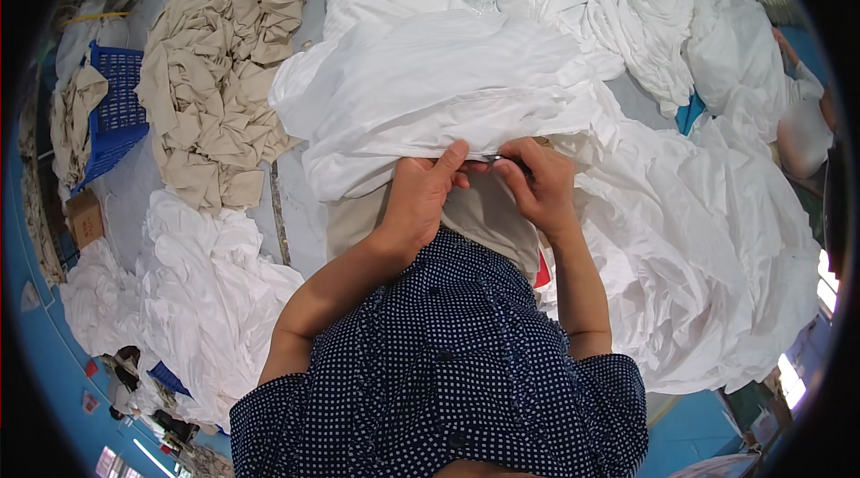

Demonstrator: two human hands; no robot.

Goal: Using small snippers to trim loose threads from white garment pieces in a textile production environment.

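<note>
A large white cloth [448, 75] lies bunched in front of me on the table, its near edge lifted toward my body. My left hand [423, 196] is closed on that edge, thumb on top and fingers tucked beneath. Close beside it, my right hand [542, 182] is closed around a small dark metal tool [492, 157] that looks like thread snips. Its tip points left at the cloth edge, between my two hands. Most of the tool is hidden inside my right fingers. Beige cloth [358, 223] hangs below the edge, against my waist.
Beige fabric [215, 75] is heaped at the left, beside a blue plastic basket [116, 102]. White fabric piles lie at the near left [202, 290], far right [600, 3] and right [699, 254]. Another person's arm [804, 84] shows at the right rim.
</note>
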